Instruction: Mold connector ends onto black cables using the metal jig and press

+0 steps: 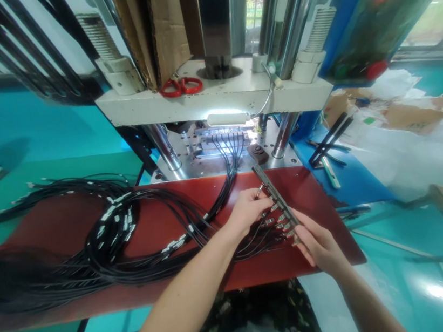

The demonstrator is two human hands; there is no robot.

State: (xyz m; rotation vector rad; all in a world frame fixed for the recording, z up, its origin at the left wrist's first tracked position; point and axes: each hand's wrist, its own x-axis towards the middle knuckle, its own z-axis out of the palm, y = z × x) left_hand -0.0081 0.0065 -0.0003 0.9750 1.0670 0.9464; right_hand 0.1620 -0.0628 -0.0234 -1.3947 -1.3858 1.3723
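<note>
On the red mat (91, 227), near centre, I see my left hand (247, 210) pinching a cable plug (259, 191) at the slotted bar (275, 198), which my right hand (317, 240) grips. Loading looks, I judge, partway; the next plug needs careful alignment with a free slot.

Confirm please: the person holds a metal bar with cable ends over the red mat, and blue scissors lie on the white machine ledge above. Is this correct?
Only the colour is wrong: the scissors on the ledge have red handles, not blue, as the head view shows. The rest holds: the left hand and right hand hold the metal bar with cable ends over the red mat.
</note>
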